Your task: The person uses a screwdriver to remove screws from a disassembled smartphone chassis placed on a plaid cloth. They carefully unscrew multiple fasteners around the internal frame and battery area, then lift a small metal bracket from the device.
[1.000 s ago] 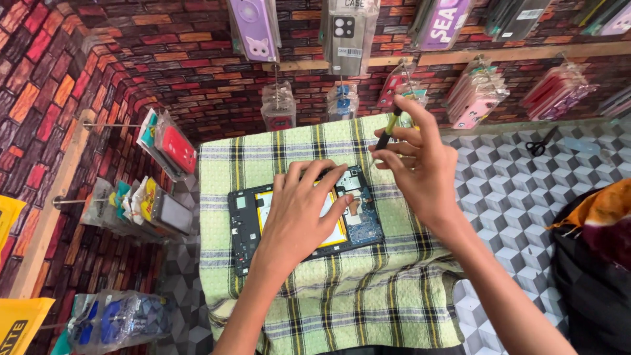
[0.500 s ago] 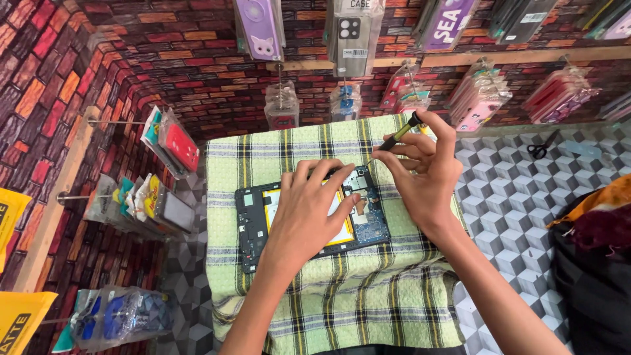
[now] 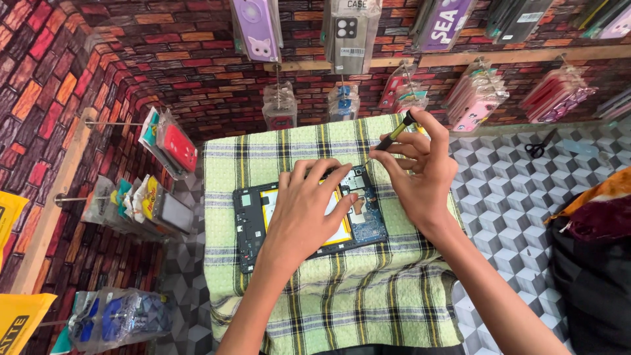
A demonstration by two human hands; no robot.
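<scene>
I see two bare forearms, no sleeves. Left hand (image 3: 303, 213) and right hand (image 3: 420, 174): no rings, watch or gloves; nails short.

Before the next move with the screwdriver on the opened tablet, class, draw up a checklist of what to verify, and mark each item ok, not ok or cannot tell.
1. Opened tablet lies flat on the checked cloth: ok.
2. Left hand presses on the tablet, holding it down: ok.
3. Right hand grips the screwdriver by its black and yellow handle: ok.
4. Screwdriver tip points down at the tablet's upper right corner: ok.
5. Tip seated in a screw head: cannot tell, too small to see.
6. Loose screws lying on the cloth: cannot tell.
</scene>
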